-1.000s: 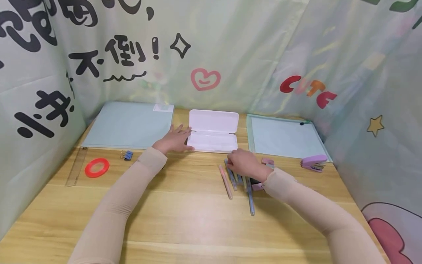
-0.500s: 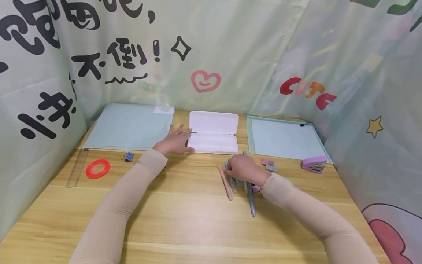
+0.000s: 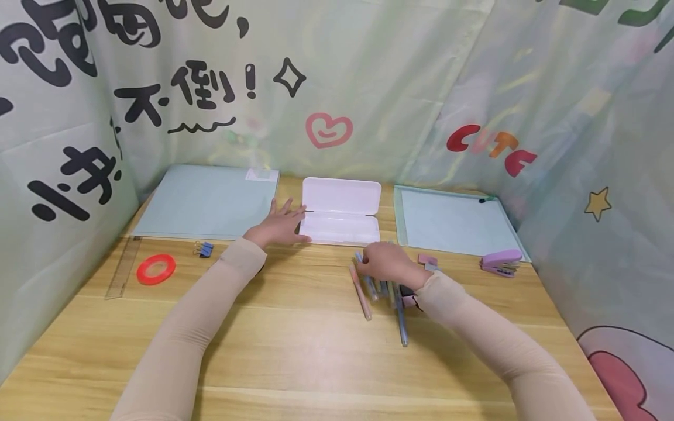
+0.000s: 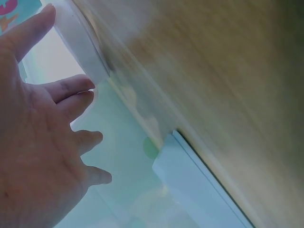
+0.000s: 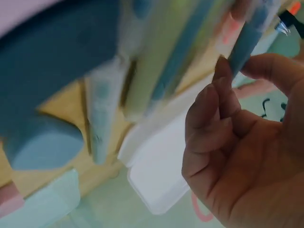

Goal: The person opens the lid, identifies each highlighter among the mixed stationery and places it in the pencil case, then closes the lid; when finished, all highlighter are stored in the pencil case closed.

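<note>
A white pencil case lies open at the back middle of the table, its tray bare. My left hand is spread at its left side, thumb and fingertips right at the edge; the left wrist view shows these straight fingers beside the case. Over a loose group of pens, my right hand pinches a blue pen between thumb and forefinger, other fingers curled. A pink pen lies left of that hand, and another blue pen points toward the front. The hand partly hides several pens.
Blue folders lie at the back left and back right. A purple stapler and a pink eraser are to the right. At left are a clear ruler, red tape ring and blue binder clip. Fabric walls surround the table.
My right hand has shifted slightly left, and the top of the blue pen at its fingertips has tipped a little left. My left hand has stayed at the case.
</note>
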Tool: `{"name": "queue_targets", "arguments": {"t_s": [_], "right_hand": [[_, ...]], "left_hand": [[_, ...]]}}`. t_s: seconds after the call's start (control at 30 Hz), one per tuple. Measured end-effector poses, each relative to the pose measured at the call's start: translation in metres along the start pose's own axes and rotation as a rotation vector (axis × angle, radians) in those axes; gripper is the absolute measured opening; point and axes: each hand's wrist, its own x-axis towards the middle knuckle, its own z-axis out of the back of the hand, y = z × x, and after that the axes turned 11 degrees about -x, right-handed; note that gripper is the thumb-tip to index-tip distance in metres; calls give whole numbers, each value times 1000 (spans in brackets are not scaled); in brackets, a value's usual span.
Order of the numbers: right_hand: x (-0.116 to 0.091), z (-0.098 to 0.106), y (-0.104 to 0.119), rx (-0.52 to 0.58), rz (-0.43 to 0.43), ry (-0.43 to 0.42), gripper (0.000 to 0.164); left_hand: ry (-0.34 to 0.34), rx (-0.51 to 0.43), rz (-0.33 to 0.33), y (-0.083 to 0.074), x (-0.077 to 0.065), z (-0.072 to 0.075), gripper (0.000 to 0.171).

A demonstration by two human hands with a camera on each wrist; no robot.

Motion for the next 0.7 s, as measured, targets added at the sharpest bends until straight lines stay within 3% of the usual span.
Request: {"name": "queue_targets", "arguments": {"t_s": [0.13, 0.3, 0.53, 0.7], "right_hand": [[10, 16, -7, 58, -38, -11, 28], [31, 28, -19, 98, -55, -96, 20], [66, 20, -28, -19, -12, -294, 20], [86, 12, -28, -139, 47, -340, 23]], "left_hand": [[1, 1, -10, 1, 0, 1, 84], [9, -5, -17, 1, 0, 4, 88], [22, -33, -21, 2, 0, 3, 86], [23, -25, -21, 1, -1, 2, 86]]}}
